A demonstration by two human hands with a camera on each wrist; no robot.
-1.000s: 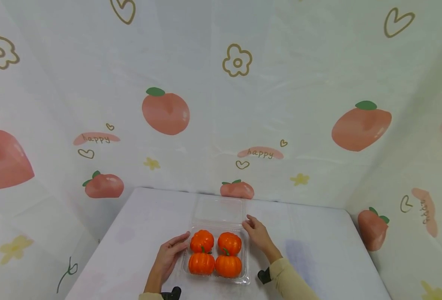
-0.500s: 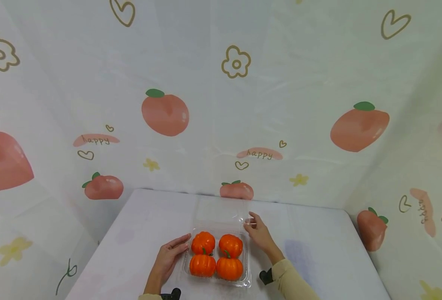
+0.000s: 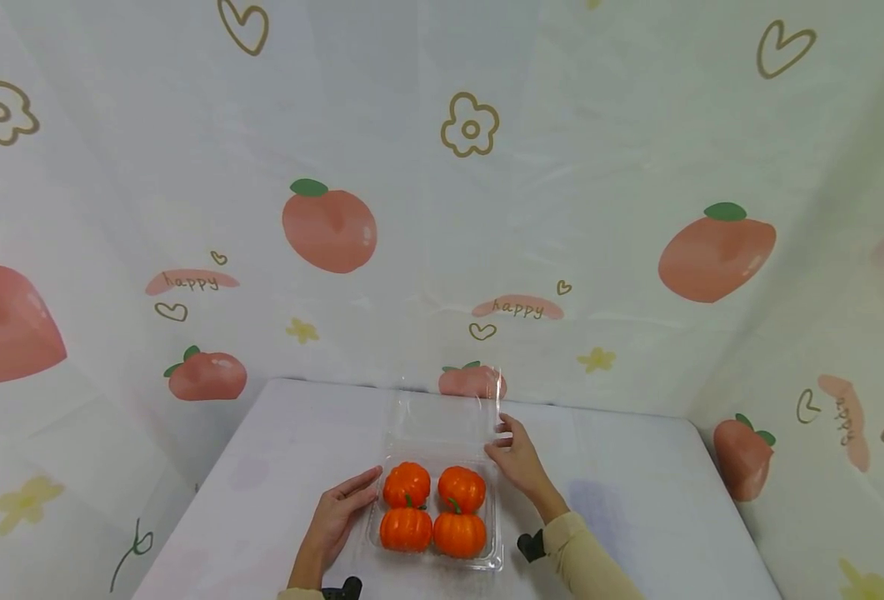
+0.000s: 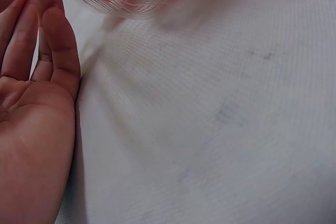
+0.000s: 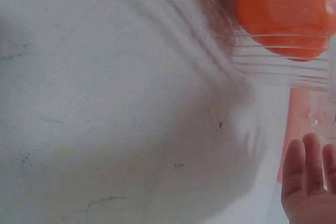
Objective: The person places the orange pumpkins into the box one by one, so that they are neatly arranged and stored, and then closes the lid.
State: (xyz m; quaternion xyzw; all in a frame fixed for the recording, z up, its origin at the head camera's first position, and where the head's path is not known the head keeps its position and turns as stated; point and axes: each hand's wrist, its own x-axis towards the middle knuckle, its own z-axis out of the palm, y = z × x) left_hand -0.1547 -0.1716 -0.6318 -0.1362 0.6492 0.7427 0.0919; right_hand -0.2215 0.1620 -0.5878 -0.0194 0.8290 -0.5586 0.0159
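Observation:
A clear plastic clamshell box sits on the table and holds several small orange pumpkins with green stems. Its transparent lid stands tilted up at the far side. My left hand rests by the box's left wall, fingers extended, fingertips touching near its far left corner. In the left wrist view, that hand lies on its edge beside the ribbed plastic. At the lid's right edge, my right hand presses with nearly straight fingers. The right wrist view shows its fingers extended; the thumb is hidden there.
A white cloth covers the table. Behind and on both sides hangs a pale curtain printed with peaches, hearts and flowers. Each wrist wears a black device.
The lid has swung up from lying nearly flat behind the box to a steeper tilt. My right hand has shifted slightly at its right edge. The left hand has hardly moved.

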